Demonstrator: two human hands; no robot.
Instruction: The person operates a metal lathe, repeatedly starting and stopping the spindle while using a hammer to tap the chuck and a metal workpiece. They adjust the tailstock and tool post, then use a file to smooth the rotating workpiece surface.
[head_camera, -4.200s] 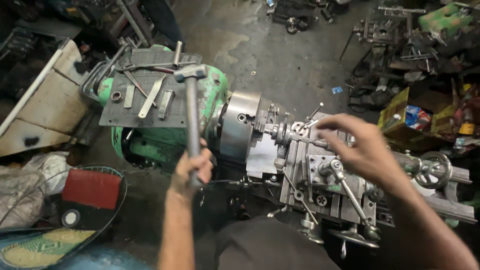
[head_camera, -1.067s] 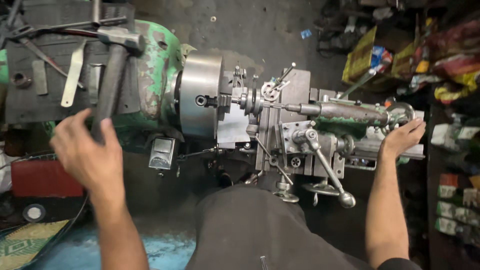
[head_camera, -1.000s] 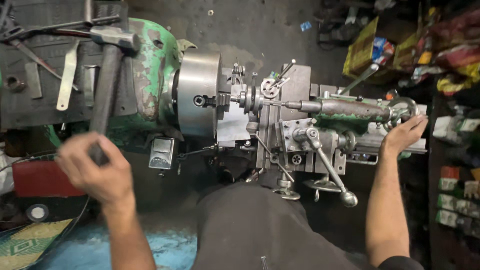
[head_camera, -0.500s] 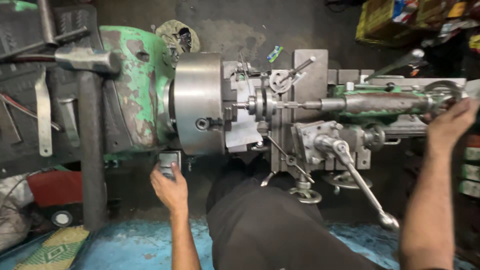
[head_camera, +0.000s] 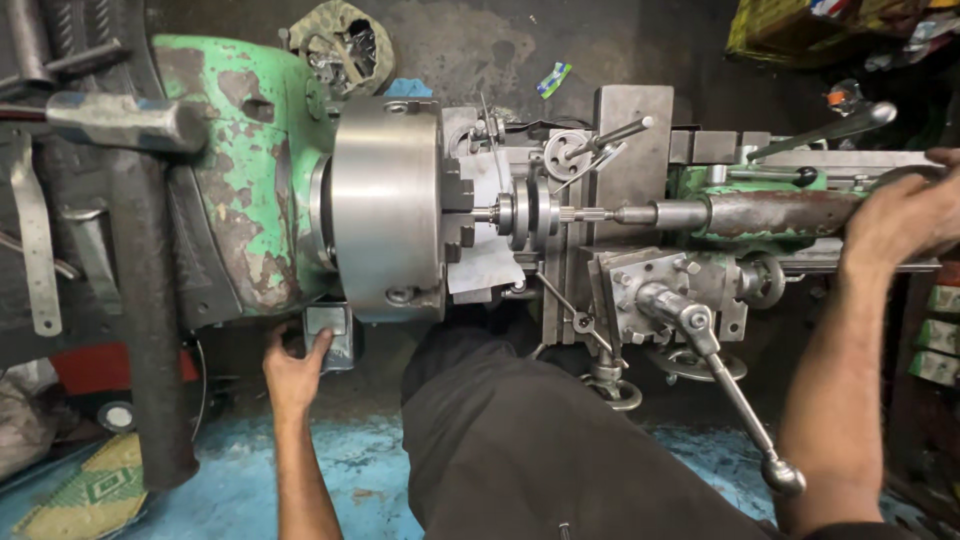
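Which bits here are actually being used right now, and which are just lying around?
In use:
left hand on the small grey switch box
right hand at the tailstock end
chuck with the small workpiece

Lying about:
hammer resting on the green headstock
flat metal strip
red box
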